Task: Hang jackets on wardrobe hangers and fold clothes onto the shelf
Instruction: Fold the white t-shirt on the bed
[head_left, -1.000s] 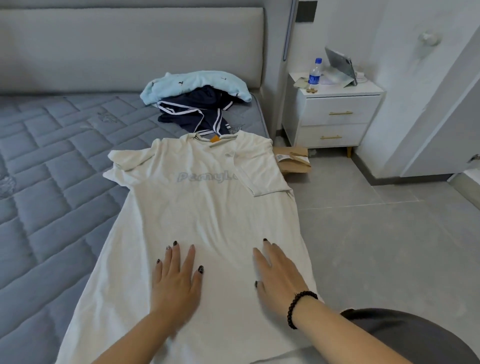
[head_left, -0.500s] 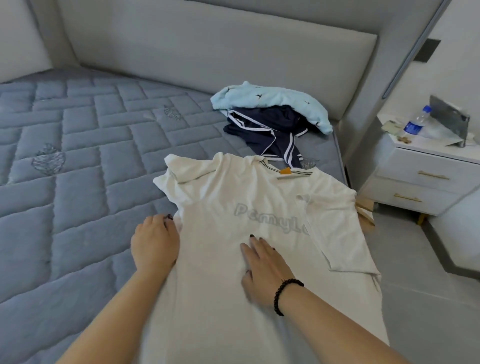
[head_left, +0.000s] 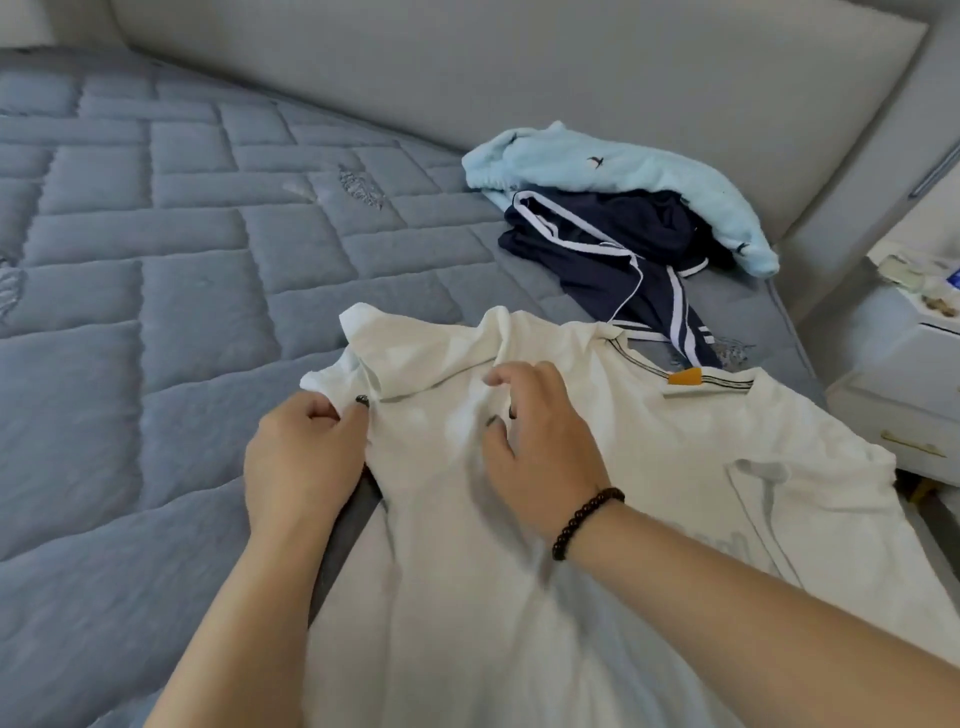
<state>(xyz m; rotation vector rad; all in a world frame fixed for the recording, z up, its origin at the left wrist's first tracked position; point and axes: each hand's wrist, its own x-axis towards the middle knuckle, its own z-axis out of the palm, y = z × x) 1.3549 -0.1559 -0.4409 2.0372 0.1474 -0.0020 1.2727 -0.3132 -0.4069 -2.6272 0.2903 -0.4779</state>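
Note:
A cream white T-shirt (head_left: 649, 467) lies face up on the bed, its collar with an orange tag toward the headboard. My left hand (head_left: 301, 462) pinches the shirt's left edge just below the left sleeve. My right hand (head_left: 540, 431) rests on the chest near the left shoulder, fingers curled and gathering the fabric. The left sleeve is rumpled and partly folded over. A dark bead bracelet circles my right wrist.
A navy garment with white stripes (head_left: 613, 254) and a light blue garment (head_left: 623, 176) are piled near the headboard (head_left: 467, 67). The grey quilted mattress (head_left: 156, 286) stretches to the left. A white nightstand (head_left: 904, 374) stands at the right beside the bed.
Both hands moved up from the shirt's lower body to the left shoulder and sleeve. The left hand took hold of the shirt's edge and the right hand's fingers curled into the fabric.

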